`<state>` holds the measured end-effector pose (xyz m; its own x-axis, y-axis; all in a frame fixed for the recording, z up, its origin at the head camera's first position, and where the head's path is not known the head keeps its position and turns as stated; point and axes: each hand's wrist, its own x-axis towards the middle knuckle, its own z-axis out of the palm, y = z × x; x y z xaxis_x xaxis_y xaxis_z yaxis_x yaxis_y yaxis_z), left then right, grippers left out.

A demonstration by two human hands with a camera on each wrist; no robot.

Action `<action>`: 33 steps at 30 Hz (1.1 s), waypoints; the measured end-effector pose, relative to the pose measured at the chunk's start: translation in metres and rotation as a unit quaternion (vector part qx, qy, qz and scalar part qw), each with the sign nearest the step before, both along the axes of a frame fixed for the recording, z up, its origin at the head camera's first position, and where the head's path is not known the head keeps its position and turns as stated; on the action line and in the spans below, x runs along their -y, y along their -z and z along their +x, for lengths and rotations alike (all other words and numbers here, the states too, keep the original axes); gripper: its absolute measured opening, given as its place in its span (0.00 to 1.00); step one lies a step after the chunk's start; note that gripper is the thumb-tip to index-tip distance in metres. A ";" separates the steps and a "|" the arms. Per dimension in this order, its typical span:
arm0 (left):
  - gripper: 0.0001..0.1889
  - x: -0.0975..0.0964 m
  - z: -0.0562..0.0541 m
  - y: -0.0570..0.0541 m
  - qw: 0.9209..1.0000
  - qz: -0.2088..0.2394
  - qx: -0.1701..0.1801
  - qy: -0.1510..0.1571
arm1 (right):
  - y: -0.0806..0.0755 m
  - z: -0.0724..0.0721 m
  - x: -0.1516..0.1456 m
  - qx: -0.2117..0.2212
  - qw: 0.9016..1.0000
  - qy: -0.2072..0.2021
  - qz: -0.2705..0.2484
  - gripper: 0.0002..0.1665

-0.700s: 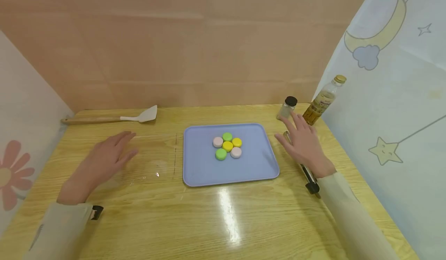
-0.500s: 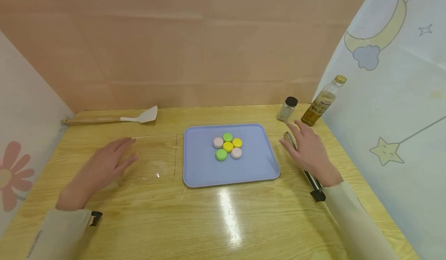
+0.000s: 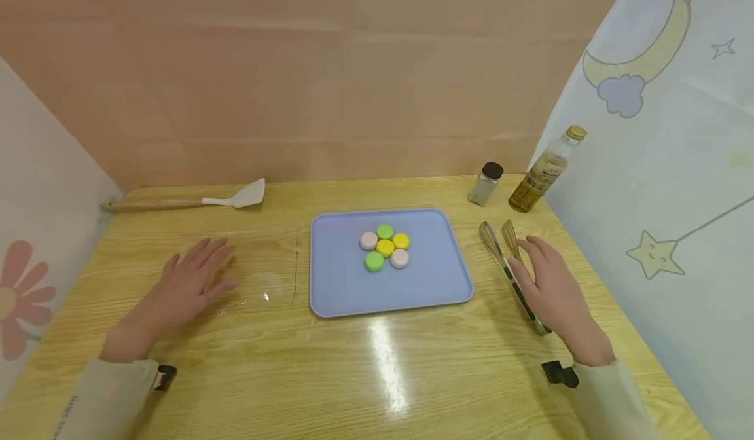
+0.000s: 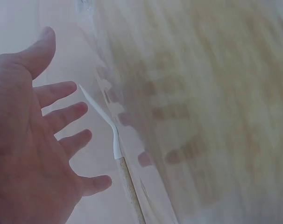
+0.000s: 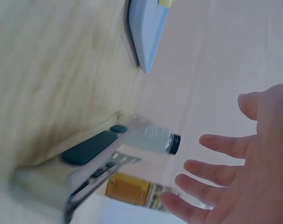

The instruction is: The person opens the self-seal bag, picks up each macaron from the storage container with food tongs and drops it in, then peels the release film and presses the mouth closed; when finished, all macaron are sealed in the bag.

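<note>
Over the left part of the table hovers my left hand (image 3: 185, 289), fingers spread and holding nothing. In the left wrist view its fingers (image 4: 71, 142) are apart from the tabletop. On the right, my right hand (image 3: 556, 289) is above a pair of metal tongs (image 3: 501, 253) with dark grips, partly covering them in the head view. The right wrist view shows the tongs (image 5: 97, 156) lying on the table, apart from the loosely extended fingers (image 5: 221, 172). Between the hands, a lilac tray (image 3: 341, 289) bears several macarons (image 3: 385, 248) in green, yellow and pale pink.
A white spatula (image 3: 250, 194) with a wooden handle lies at the back left. A small black-capped jar (image 3: 484, 188) and a gold-capped bottle (image 3: 538, 178) of amber liquid stand at the back right. Left of the tray lies something see-through with glints (image 3: 266, 296).
My right hand has moved back toward me and a little right, from near the jar, uncovering more of the tongs. My left hand has drawn back slightly, its fingers more spread.
</note>
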<state>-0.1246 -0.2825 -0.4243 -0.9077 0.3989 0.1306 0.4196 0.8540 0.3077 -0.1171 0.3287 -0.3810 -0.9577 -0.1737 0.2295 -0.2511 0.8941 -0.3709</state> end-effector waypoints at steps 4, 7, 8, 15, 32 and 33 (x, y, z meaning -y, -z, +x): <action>0.35 0.000 -0.001 0.004 1.000 0.001 0.002 0.005 | 0.004 0.014 -0.012 0.012 1.000 0.018 -0.018 0.32; 0.36 -0.001 -0.002 0.003 1.000 0.003 0.014 0.006 | 0.007 0.022 -0.020 0.019 0.999 0.028 -0.028 0.32; 0.37 -0.001 -0.002 0.004 1.000 0.003 0.017 0.007 | 0.008 0.024 -0.022 0.023 0.999 0.032 -0.028 0.32; 0.39 -0.002 -0.004 0.004 0.999 -0.001 0.037 0.012 | 0.014 0.035 -0.031 0.094 0.993 0.065 -0.009 0.41; 0.39 -0.005 -0.009 0.009 0.999 -0.019 0.039 0.021 | 0.027 0.035 -0.035 0.163 0.983 0.088 0.004 0.50; 0.39 -0.005 -0.009 0.009 0.999 -0.019 0.040 0.023 | 0.028 0.034 -0.035 0.165 0.982 0.088 0.004 0.50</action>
